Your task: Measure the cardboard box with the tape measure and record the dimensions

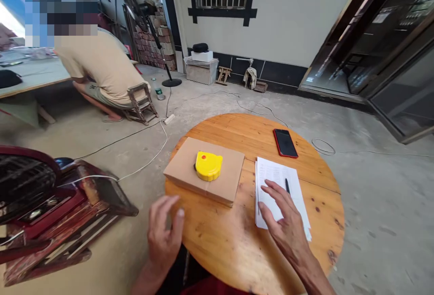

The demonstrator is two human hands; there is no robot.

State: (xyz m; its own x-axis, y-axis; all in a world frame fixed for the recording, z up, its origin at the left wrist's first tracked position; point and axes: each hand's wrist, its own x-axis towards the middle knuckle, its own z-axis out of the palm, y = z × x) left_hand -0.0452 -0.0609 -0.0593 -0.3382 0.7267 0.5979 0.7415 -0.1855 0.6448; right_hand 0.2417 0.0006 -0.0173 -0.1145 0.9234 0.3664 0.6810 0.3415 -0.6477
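A round wooden table (237, 245) stands in front of me. On it lies a flat cardboard box (183, 168) with a yellow tape measure (208, 166) on top. My left hand (164, 231) hovers at the table's near left edge, just short of the box, fingers loosely spread and empty. My right hand (283, 220) lies flat, fingers stretched, on a stack of white paper sheets (278, 175). A black pen (287, 185) rests on the sheets just beyond my fingertips. A red-cased phone (285, 142) lies face up further back.
A dark red wooden piece of furniture (50, 213) stands low at the left. A seated person in a beige shirt (101, 69) bends over on a small wooden stool (140, 103) at the back left. Cables (145, 161) trail across the concrete floor.
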